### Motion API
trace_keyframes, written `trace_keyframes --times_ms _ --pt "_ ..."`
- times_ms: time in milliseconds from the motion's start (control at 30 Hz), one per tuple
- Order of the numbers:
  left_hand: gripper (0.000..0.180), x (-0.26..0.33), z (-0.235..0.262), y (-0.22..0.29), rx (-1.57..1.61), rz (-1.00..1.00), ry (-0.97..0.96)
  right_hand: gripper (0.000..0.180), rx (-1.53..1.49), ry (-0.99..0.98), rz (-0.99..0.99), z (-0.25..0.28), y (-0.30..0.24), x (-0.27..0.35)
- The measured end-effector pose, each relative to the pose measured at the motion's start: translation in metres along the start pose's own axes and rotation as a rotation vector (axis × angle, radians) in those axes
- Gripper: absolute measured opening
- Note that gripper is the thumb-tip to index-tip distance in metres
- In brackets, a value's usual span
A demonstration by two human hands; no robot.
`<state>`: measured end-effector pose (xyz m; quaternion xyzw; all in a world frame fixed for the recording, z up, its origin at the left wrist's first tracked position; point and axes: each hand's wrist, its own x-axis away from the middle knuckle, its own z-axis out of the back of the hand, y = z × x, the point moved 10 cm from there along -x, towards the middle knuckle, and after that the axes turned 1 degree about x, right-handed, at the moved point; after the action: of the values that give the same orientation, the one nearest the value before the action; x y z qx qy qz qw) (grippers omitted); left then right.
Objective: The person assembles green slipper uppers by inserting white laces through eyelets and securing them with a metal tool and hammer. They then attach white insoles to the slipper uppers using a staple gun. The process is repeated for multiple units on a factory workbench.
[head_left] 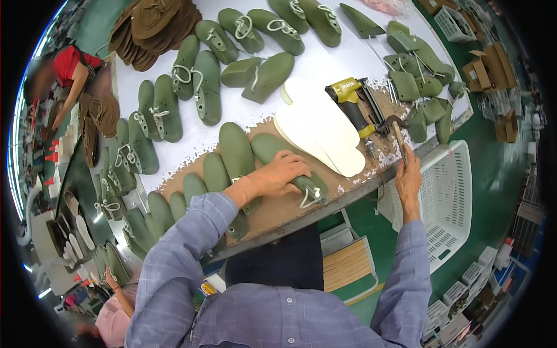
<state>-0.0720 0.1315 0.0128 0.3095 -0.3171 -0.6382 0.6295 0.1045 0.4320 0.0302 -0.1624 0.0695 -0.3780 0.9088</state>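
Gripping a hammer (pixel 399 139) by its wooden handle, the right hand (pixel 409 177) is closed at the edge of a workbench (pixel 278 211), while the left hand (pixel 284 172) curls over a green shoe last (pixel 266 146) lying at the near side, its thumb hidden. Just beyond that last lies one stack of cream insoles (pixel 319 133), its layers too close to count, and beside it one yellow-and-black nail gun (pixel 349 98), untouched. No cream piece shows on any visible last face, so the batch looks barely begun, though undersides are hidden. Other green lasts (pixel 208 87), well over twenty but overlapping too much for an exact tally, ring the surface. Farther out are one pile of brown uppers (pixel 156 23), uncountable, one large white basket (pixel 462 168) beside the bench, and two co-workers, one in red (pixel 72 66), one in pink (pixel 116 316).
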Motion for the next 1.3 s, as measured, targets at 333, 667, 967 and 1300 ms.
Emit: trace_keyframes --times_ms 333,667,967,1300 --pt "0.054 -0.004 -0.005 0.000 -0.019 -0.047 0.042 0.061 -0.611 0.387 -0.120 0.046 -0.127 0.254" --pt "0.052 -0.003 -0.005 0.002 -0.035 -0.068 0.022 0.059 -0.984 0.390 -0.269 -0.011 -0.128 0.291" --pt "0.052 0.006 -0.003 -0.003 -0.032 -0.073 -0.010 0.034 -0.710 0.368 -0.358 -0.027 -0.130 0.284" --pt "0.052 0.027 0.021 -0.007 -0.175 -0.112 -0.148 0.041 -0.263 0.303 -0.031 0.014 -0.119 0.194"
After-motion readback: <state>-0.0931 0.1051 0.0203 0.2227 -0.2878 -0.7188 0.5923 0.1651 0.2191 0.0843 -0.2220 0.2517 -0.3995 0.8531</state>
